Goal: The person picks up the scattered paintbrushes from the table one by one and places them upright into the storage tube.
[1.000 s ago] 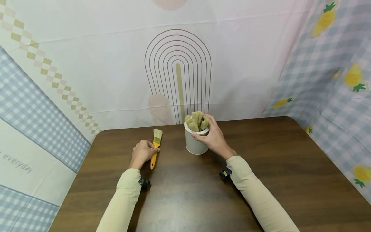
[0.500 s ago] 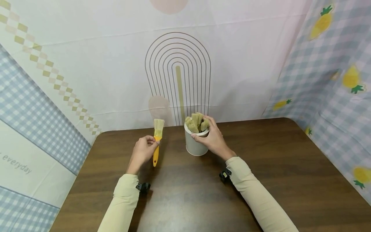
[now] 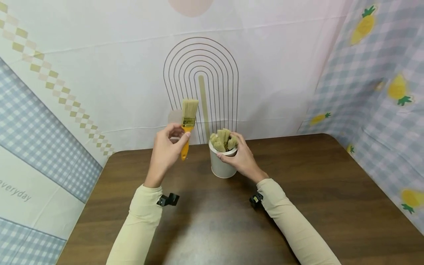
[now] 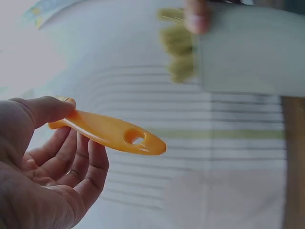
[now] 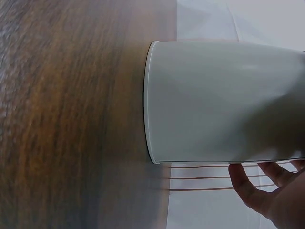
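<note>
My left hand (image 3: 166, 149) pinches a paintbrush (image 3: 190, 114) between thumb and fingers, raised above the table with its pale bristles up. The brush's orange handle (image 4: 112, 132) points toward its holed end in the left wrist view. To the right, a white cylindrical can (image 3: 222, 165) stands upright on the table. My right hand (image 3: 244, 159) grips it near the rim, thumb at the front and fingers round the far right side. Yellowish-green bundles (image 3: 219, 140) stick up out of the can; their lower ends are hidden inside.
The brown wooden table (image 3: 212, 228) reaches back to a white printed cloth (image 3: 132, 92) just behind the can. Checked cloth with fruit prints (image 3: 362, 29) hangs at the right side. Each wrist wears a small black camera (image 3: 168, 200).
My left hand has lifted the paintbrush from the table, up and slightly right, turning it bristles-up. The right hand stays on the can, which has not moved.
</note>
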The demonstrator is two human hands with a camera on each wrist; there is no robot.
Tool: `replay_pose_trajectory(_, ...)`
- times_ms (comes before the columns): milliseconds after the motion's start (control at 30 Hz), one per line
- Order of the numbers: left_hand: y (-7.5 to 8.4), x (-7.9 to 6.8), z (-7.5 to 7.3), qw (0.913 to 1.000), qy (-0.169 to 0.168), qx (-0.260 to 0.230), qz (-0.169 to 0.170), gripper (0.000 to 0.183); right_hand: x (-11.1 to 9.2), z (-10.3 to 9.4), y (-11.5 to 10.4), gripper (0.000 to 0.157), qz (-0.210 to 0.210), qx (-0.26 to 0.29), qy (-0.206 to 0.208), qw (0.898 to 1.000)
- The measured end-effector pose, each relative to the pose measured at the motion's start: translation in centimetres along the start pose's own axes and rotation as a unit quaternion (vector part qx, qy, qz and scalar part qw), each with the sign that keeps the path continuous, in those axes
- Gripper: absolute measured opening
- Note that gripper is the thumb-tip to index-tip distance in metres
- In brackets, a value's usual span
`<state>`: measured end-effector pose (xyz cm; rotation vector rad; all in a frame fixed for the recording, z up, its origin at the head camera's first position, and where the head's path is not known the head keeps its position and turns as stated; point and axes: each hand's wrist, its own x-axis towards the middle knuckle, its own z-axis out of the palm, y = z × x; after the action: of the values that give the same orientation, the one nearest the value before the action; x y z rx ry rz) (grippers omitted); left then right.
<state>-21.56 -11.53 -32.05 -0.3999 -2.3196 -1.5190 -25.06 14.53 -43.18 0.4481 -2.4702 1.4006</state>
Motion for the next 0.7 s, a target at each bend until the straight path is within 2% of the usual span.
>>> replay_pose_trajectory(133,2.0,1.6,0.5,0.9990,0.011,-0.030,0.031,0.033,0.0,0.0,-0.1,0.092,0.001,-0.002,0.000,1.000)
replay_pose_trajectory(300,3.6,3.4,1.3,0.9971,0.018,-0.051,0.053,0.039,-0.1,-0.1,-0.1,0.091,-0.006,0.000,0.002,1.000)
replay_pose_trajectory(433,4.2,4.4,2.1,0.9955,0.014,-0.074,0.057,0.037,-0.1,-0.1,0.0,0.090,-0.009,0.003,0.004,1.000)
replay_pose_trajectory(700,4.3,5.8,3.6,0.9953,0.003,-0.081,0.053,0.028,-0.1,-0.1,0.1,0.088,-0.014,0.011,0.002,1.000)
